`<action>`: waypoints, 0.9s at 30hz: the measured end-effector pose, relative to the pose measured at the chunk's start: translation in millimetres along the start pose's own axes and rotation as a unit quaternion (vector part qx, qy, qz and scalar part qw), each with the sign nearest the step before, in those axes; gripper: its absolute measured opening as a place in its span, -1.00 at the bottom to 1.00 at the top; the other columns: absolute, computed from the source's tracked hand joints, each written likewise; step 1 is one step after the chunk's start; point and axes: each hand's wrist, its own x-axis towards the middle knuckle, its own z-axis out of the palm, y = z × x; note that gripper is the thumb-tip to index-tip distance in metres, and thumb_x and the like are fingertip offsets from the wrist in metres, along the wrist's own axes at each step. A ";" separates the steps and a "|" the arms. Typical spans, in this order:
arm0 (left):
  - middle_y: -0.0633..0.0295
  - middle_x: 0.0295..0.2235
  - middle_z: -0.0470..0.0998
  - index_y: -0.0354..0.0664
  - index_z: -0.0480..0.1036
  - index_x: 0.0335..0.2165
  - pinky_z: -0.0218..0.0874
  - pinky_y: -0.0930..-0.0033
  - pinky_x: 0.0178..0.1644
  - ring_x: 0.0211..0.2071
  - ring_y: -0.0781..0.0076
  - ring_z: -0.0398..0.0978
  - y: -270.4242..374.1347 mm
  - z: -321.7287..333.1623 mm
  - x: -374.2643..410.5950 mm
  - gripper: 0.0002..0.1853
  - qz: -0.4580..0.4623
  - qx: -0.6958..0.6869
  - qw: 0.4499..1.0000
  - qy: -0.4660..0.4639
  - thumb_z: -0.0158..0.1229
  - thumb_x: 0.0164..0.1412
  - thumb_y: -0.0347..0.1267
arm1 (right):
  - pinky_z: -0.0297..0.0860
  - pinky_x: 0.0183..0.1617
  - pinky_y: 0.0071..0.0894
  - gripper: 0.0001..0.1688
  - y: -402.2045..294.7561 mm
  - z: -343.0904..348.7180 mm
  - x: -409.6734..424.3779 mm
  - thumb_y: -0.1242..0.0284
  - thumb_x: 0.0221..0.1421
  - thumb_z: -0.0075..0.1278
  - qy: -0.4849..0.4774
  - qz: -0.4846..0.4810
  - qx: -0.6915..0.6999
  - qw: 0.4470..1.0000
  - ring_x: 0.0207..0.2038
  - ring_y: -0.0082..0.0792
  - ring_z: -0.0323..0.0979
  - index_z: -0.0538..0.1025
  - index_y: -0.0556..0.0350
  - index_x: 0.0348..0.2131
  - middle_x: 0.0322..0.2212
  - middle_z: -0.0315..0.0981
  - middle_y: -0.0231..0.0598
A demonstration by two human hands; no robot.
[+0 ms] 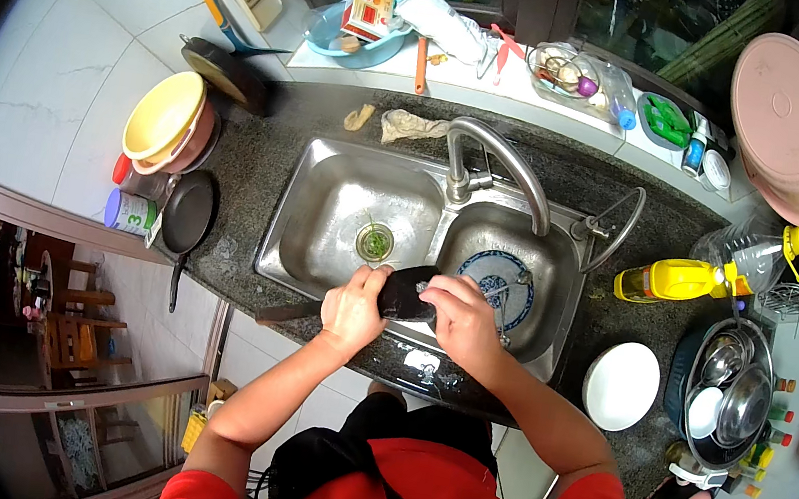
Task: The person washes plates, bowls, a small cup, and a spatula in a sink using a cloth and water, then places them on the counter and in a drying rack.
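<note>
My left hand (356,306) grips a dark, broad-bladed kitchen tool that looks like a cleaver (404,297). Its brownish handle (289,311) sticks out to the left, over the counter's front edge. My right hand (464,319) is closed at the right side of the blade, fingers bent around a small shiny piece (422,287) too covered to identify. Both hands are above the front rim of a double steel sink (372,170). In the right basin lies a blue-and-white patterned plate (477,263), with thin metal utensils (507,294) over it. Green scraps (375,242) sit in the left basin's drain.
A curved faucet (514,155) arches over the right basin. The left counter holds a small frying pan (187,210) and yellow basin (164,114). To the right are a white bowl (621,386), yellow oil bottle (676,279) and dish tub (686,370). Behind lies a rag (412,128).
</note>
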 end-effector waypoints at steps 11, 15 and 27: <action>0.24 -0.31 0.51 -0.01 0.48 -0.15 0.39 0.19 -0.33 -0.41 0.13 0.54 -4.7 -5.9 9.1 -0.48 0.031 0.025 0.999 0.029 0.23 -0.24 -0.47 | 0.43 -0.23 -0.30 -0.86 1.5 -3.7 -4.2 0.65 0.00 -0.04 -0.081 0.035 0.016 0.996 -0.31 -0.12 0.48 0.55 0.13 -0.41 -0.35 0.50 -0.12; 0.23 -0.33 0.50 -0.01 0.49 -0.16 0.38 0.20 -0.37 -0.44 0.14 0.54 -2.8 -0.9 11.5 -0.50 0.043 0.023 0.998 0.050 0.18 -0.22 -0.50 | 0.42 -0.24 -0.26 -0.82 24.9 -3.8 16.5 0.69 -0.06 -0.03 -0.046 0.056 0.000 0.997 -0.29 -0.11 0.47 0.54 0.12 -0.42 -0.33 0.49 -0.13; 0.24 -0.38 0.48 0.00 0.48 -0.17 0.38 0.19 -0.41 -0.49 0.13 0.54 6.3 5.5 22.6 -0.56 0.071 0.052 0.995 0.043 0.12 -0.13 -0.50 | 0.43 -0.25 -0.22 -0.78 -0.4 -9.6 -16.4 0.74 -0.08 -0.05 -0.074 0.056 0.004 0.996 -0.32 -0.07 0.48 0.54 0.14 -0.41 -0.35 0.50 -0.10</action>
